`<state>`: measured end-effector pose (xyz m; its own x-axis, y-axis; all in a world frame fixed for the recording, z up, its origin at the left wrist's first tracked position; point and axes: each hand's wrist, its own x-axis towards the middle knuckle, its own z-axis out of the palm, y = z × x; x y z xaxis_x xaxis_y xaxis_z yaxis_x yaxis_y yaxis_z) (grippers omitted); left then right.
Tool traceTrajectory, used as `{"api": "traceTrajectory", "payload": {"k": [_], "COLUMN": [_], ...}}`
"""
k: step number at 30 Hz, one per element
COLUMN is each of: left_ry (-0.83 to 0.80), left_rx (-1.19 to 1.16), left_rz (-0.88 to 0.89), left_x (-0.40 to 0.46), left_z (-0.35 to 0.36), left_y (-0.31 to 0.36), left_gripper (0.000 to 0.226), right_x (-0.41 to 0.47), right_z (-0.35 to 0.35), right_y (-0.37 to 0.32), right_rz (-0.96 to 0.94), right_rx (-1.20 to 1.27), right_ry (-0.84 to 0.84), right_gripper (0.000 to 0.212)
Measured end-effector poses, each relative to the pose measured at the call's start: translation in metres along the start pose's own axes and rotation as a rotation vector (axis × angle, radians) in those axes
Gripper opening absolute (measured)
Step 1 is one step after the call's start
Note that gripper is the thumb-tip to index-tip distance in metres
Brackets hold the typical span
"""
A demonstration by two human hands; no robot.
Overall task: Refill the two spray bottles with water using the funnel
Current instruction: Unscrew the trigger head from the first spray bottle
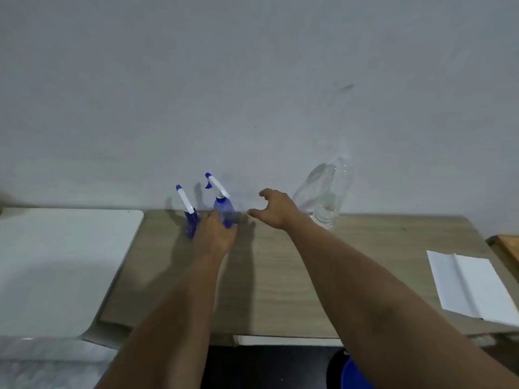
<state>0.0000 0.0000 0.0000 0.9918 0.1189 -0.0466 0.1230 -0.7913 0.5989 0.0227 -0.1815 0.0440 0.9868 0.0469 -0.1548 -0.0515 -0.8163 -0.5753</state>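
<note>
The two blue spray bottles stand upright at the back of the tabletop (280,276), close to the wall, each with its white trigger head on. The right-hand spray bottle (224,210) is in your left hand (216,234), whose fingers wrap its lower body. The other spray bottle (190,220) stands just beside that hand, on its left, touching or nearly touching it; the blur keeps you from telling which.

Your right hand (276,209) hovers to the right of the held bottle with fingers curled loosely apart and thumb spread, holding nothing. It looks poised to reach for the trigger head.

Behind your right wrist a clear plastic water bottle (325,197) leans back toward the wall, with water visible in its lower part. No funnel shows anywhere in view.

The risks, as I judge them:
- Pulling the held bottle forward could knock over its close neighbour.
- Your right forearm passes close to the leaning water bottle, so a careless swing could tip it and spill.
- Unscrewing the head with a light bottle calls for a firm hold, or the body will spin.

A white board (56,262) lies at the left, and folded white paper (474,284) at the right.
</note>
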Motion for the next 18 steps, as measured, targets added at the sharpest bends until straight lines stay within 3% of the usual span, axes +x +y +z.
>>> {"api": "traceTrajectory", "payload": {"k": [3, 9, 13, 18], "left_ry": [0.016, -0.053, -0.026, -0.066], "left_rx": [-0.067, -0.159, -0.292, -0.399], "left_rz": [-0.087, -0.127, -0.106, -0.075], "left_x": [0.02, 0.085, 0.09, 0.071], "left_z": [0.024, 0.078, 0.074, 0.064], "left_y": [-0.014, -0.06, -0.054, -0.032], "left_gripper": [0.048, 0.042, 0.042, 0.053], "right_x": [0.032, 0.096, 0.11, 0.084], "right_z": [0.027, 0.08, 0.104, 0.089], "right_y": [-0.001, -0.012, -0.011, 0.004], "right_rz": [-0.006, -0.065, -0.099, -0.114], "right_rx": [0.134, 0.341, 0.431, 0.477], "right_ry": [0.011, -0.046, 0.043, 0.129], "right_gripper": [0.069, 0.062, 0.025, 0.014]}}
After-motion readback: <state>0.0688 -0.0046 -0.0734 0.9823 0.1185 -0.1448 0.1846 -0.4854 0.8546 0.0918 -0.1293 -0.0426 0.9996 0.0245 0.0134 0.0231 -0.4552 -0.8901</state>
